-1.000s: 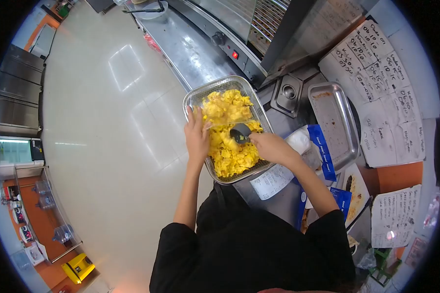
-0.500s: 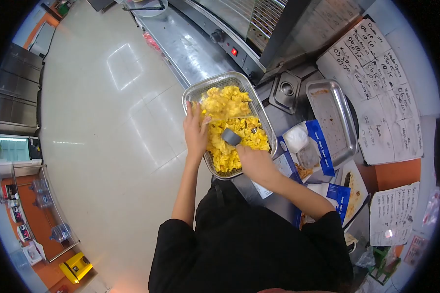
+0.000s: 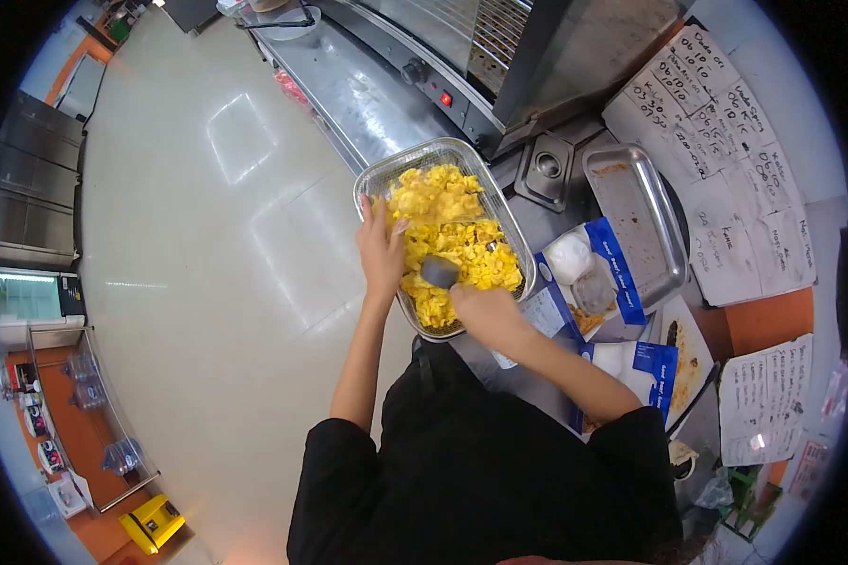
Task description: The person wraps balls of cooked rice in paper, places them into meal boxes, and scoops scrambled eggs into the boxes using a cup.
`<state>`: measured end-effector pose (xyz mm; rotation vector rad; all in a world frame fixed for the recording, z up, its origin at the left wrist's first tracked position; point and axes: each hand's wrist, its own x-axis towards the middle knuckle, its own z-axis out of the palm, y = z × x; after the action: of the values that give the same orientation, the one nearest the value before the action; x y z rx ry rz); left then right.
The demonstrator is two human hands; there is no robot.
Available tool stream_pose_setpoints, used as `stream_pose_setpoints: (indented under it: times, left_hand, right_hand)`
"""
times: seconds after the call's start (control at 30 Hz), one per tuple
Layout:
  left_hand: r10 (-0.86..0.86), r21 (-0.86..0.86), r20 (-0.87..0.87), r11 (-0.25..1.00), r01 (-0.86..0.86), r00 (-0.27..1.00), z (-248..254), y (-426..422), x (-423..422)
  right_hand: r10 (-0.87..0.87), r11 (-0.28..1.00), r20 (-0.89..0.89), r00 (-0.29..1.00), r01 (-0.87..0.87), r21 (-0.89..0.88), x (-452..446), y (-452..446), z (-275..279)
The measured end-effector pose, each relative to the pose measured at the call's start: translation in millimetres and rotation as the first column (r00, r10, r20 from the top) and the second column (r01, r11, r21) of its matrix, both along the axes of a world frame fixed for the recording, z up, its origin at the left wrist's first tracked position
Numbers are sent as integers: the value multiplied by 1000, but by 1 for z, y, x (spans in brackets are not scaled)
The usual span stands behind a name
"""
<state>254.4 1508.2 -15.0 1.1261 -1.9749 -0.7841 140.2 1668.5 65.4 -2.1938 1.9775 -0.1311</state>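
A mesh-walled metal tray [image 3: 523, 247] holds two heaps of yellow food like scrambled egg, the far heap [image 3: 433, 193] and the near heap [image 3: 476, 264]. A thin divider seems to lie between them. My left hand [image 3: 381, 252] grips the tray's left side, fingers over the rim and thumb inside. In my right hand [image 3: 490, 315] is a small dark grey scoop [image 3: 440, 271]; its handle is hidden in my closed fingers. The scoop's cup rests at the near heap, and what is inside it cannot be made out.
Right of the tray are two blue-and-white food boxes [image 3: 622, 273] [image 3: 645, 372], a metal lid [image 3: 546, 169] and a stained metal pan [image 3: 664, 254]. A heated cabinet [image 3: 443, 89] with a red switch stands behind on the steel counter [image 3: 367, 85]. Handwritten sheets [image 3: 716, 160] hang at right.
The scoop and my right hand have shifted slightly left and down over the near heap. My left hand stays at the tray's left side.
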Motion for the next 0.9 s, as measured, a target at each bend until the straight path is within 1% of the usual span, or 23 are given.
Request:
stream_pose_setpoints:
  times: [0.03,0.07,0.13,0.17,0.23,0.27,0.33,0.37,0.43,0.47,0.53,0.6,0.63,0.67,0.73,0.8,0.87,0.9]
  left_hand:
    - [-7,-13,8,1000,7,1000,1,2,0]
    - [-12,-23,16,1000,13,1000,2,4,2]
    - [-7,11,55,1000,6,998,4,6,2]
    - [-8,25,73,1000,6,997,5,7,2]
    - [55,18,19,998,-55,998,3,8,0]
    - [87,16,-9,996,-87,996,2,8,0]
    - [186,51,-148,982,-180,971,8,12,-7]
    - [237,74,-212,971,-226,948,10,13,-8]
    - [223,120,-129,971,-208,966,0,11,-6]
    - [210,140,-89,971,-196,974,-4,9,-6]
    - [201,187,-141,967,-173,969,-1,8,-6]
    - [206,233,-191,959,-159,960,1,8,-7]
    - [213,255,-213,954,-156,954,2,9,-7]
    - [221,276,-236,949,-153,946,3,8,-8]
    - [226,313,-270,940,-137,936,6,10,-8]
    - [205,334,-318,938,-92,926,6,10,-7]
    - [167,337,-388,941,-30,906,0,9,-3]
    - [168,367,-447,930,9,879,4,11,-1]
  right_hand:
    - [7,1000,-4,1000,-7,7,-4,0,9]
    - [-63,998,-31,998,62,-28,-8,-3,14]
    - [-203,976,-81,976,194,-102,-19,-14,19]
    - [-252,965,-104,962,242,-103,-22,-21,13]
    - [-352,934,-150,924,338,-114,-26,-40,-15]
    - [-337,938,-134,932,320,-132,-33,-51,-29]
    - [-296,946,-108,949,276,-168,-42,-70,-38]
    - [-232,969,-83,969,222,-113,-45,-72,-43]
    - [-109,994,-16,994,109,1,-40,-73,-21]
    - [-75,994,19,997,74,75,-39,-72,-18]
    - [-22,977,93,995,2,213,-41,-67,-15]
    - [1,976,249,968,-55,210,-52,-63,-22]
    - [13,975,325,946,-84,205,-58,-61,-28]
    - [-36,971,469,882,-80,224,-62,-59,-36]
    - [-135,960,711,690,-87,266,-69,-56,-44]
    - [-247,905,753,609,-132,404,-84,-57,-44]
    - [-351,875,776,524,-111,470,-94,-56,-38]
    - [-397,874,784,478,-65,482,-98,-53,-35]
